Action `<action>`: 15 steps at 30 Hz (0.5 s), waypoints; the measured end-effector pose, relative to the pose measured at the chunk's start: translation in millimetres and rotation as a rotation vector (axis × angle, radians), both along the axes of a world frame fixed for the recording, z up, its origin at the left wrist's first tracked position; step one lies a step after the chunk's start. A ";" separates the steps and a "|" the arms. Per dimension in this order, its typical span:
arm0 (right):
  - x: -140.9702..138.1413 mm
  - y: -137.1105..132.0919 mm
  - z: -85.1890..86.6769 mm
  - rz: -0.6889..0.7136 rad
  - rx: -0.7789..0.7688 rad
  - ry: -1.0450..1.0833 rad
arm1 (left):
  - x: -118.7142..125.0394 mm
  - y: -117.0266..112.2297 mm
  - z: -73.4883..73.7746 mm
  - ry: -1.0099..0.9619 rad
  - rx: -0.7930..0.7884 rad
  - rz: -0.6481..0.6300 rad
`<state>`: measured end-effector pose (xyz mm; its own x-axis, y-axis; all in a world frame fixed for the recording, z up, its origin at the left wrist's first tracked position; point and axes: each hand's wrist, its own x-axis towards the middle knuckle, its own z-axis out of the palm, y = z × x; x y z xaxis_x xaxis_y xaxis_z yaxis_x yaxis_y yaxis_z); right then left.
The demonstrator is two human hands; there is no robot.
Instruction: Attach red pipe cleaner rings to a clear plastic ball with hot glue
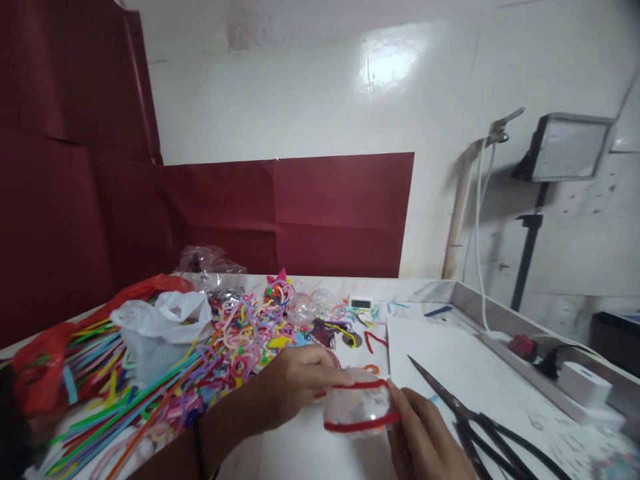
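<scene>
Between my two hands is a clear plastic ball (356, 405) with two red pipe cleaners running across it, one near its top and one low down. My left hand (300, 377) grips its upper left side, fingers reaching to the upper red strip. On the right side, my right hand (425, 433) has its fingers pressed against the ball, near the ends of the strips. Close to my right hand lie large black-handled scissors (463, 408), blades pointing away to the left. A bent red pipe cleaner (373, 342) lies on the table beyond the ball.
Loose coloured pipe cleaners (245, 327) heap up at left, beside a white plastic bag (163, 327) and a red bag (43, 367). Clear balls (303, 308) and a small digital display (360, 303) stand behind. A white charger (584, 383) sits on the right ledge.
</scene>
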<state>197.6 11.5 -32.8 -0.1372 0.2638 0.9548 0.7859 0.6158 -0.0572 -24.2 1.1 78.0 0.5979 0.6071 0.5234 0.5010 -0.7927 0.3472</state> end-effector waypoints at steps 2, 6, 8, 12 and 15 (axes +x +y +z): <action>0.7 0.6 -0.9 0.001 -0.004 -0.003 | -0.1 -0.6 1.4 0.008 -0.028 -0.002; 0.6 2.0 -0.3 -0.018 0.019 -0.002 | -0.3 -2.5 0.4 -0.053 -0.079 0.085; -0.2 2.1 1.2 -0.037 0.022 0.002 | -2.0 -5.5 -6.3 -0.159 -0.054 0.274; -2.1 0.5 5.9 -0.047 0.029 0.018 | -3.8 -24.1 -33.6 -0.481 0.184 0.636; -3.4 -0.9 8.3 -0.043 0.045 0.030 | 9.4 -43.8 -60.2 -0.574 0.050 0.559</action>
<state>194.2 10.6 -24.5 -0.0980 0.2258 0.9692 0.8102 0.5836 -0.0540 -14.8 -42.7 17.7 -0.1581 0.7049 0.6915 0.5825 -0.4989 0.6417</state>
